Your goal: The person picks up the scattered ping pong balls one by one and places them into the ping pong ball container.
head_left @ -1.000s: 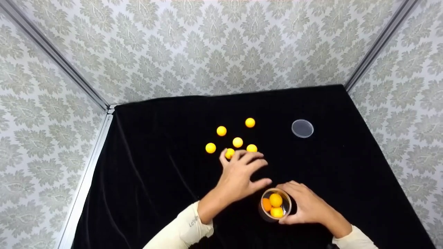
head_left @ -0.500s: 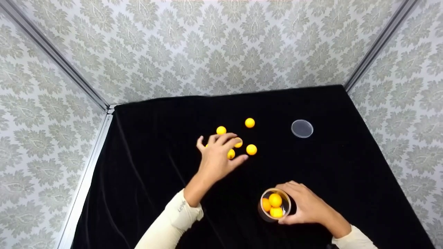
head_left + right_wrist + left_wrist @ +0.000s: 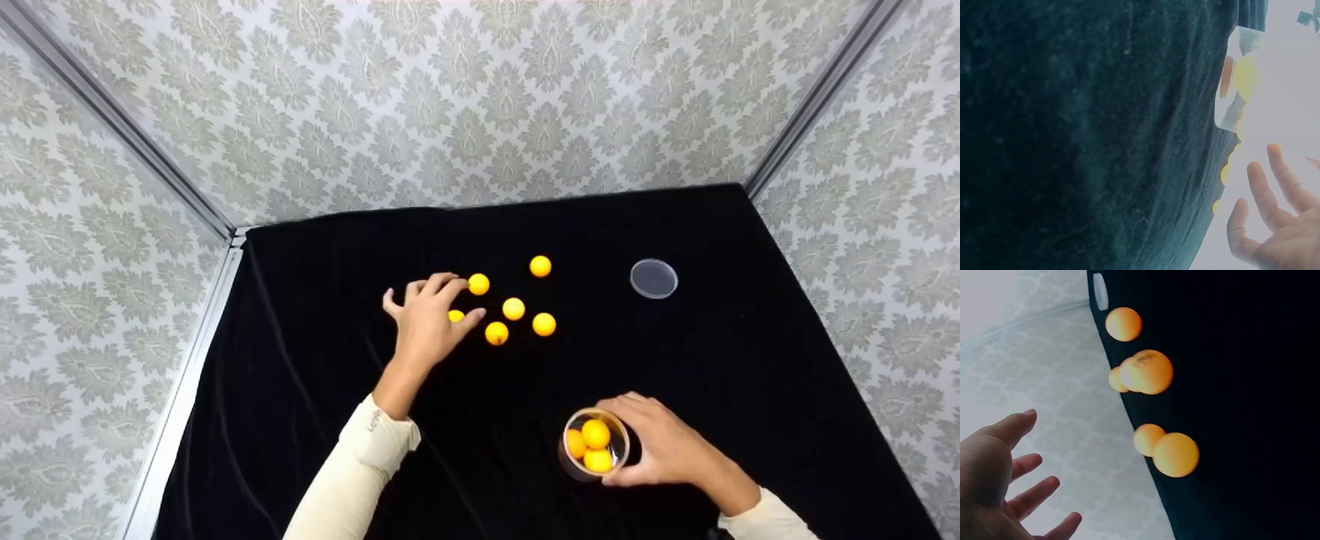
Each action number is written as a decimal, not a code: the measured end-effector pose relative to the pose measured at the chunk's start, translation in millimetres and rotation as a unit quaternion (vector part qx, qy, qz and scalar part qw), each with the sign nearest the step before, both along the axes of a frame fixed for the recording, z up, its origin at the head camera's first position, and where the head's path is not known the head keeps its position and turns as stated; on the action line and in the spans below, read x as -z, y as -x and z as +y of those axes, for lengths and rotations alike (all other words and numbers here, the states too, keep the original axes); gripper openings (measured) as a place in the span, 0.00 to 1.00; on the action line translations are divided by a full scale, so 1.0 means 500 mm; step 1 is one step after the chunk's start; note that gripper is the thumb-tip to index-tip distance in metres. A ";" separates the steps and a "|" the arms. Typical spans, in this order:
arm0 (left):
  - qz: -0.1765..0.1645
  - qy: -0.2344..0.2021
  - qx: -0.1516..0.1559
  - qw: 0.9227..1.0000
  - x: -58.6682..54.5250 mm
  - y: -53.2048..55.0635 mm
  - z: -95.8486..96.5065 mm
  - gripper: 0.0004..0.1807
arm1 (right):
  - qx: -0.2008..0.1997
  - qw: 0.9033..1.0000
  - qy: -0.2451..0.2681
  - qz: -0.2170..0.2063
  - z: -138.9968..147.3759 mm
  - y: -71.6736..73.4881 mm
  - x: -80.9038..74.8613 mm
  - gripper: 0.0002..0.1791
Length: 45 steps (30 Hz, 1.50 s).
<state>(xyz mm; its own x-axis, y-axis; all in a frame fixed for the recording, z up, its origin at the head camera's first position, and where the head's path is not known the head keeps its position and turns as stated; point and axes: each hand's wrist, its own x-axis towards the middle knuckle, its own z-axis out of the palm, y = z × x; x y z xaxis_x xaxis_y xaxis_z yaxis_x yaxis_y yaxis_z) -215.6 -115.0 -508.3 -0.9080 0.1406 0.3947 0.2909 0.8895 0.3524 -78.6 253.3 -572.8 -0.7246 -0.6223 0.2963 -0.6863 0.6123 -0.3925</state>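
In the head view my left hand [image 3: 424,322] hovers at the left of the scattered orange table tennis balls, fingers spread. One ball [image 3: 455,316] shows partly under it, between thumb and index finger; another ball [image 3: 478,283] is right at the index fingertip. The left wrist view shows the fingers apart and holding nothing, with a ball [image 3: 1176,454] to their right. My right hand [image 3: 660,442] curls round the right side of a clear plastic tub [image 3: 570,466], thumb near, fingers far. Three balls [image 3: 596,434] lie inside it.
More balls lie to the right of my left hand, among them a marked ball [image 3: 496,334] and a ball [image 3: 541,266] farther back. A clear round lid [image 3: 654,278] rests at the back right of the black cloth [image 3: 675,352]. Patterned walls [image 3: 480,112] enclose the table.
My left hand has moved left and slightly away from me across the balls, uncovering those on the right. The right hand and the tub have stayed in place.
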 end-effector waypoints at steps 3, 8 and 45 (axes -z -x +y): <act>-0.017 0.002 -0.009 1.000 0.012 0.006 -0.011 0.26 | -0.001 1.000 0.003 0.003 0.000 0.001 0.000 0.50; -0.037 0.004 -0.026 0.999 0.031 0.015 -0.024 0.26 | -0.002 1.000 0.008 -0.002 0.000 0.001 0.000 0.50; -0.133 0.047 -0.044 0.989 0.138 0.049 -0.038 0.26 | 0.002 1.000 0.005 0.007 0.000 0.000 0.000 0.50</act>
<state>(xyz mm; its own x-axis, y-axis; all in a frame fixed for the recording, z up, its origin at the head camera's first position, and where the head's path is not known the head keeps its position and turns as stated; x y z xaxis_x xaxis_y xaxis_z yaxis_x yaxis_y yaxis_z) -240.1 -134.1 -577.4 -0.9882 0.0809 0.1300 0.1191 0.9398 0.3204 -78.6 253.2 -572.9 -0.7226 -0.6169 0.3118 -0.6894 0.6108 -0.3895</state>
